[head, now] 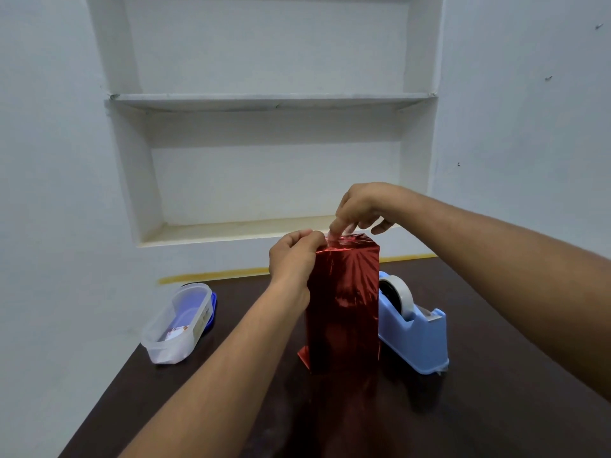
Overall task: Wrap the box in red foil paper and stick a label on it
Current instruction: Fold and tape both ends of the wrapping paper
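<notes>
Box (344, 302), upright at surface (496, 408) centre, is pinched at top-left edge by left hand (292, 259), top fold pressed w/ right hand (360, 208) fingertip; foil judged slippery, crease-prone, best held by stiff edges.

surface (496, 408): dark brown, glossy | centre: red-foil-wrapped box (344, 309) standing upright | 3 o'clock, just beside box: blue tape dispenser (413, 338) | 9 o'clock, well apart: clear plastic container (178, 325), blue lid beneath
</notes>
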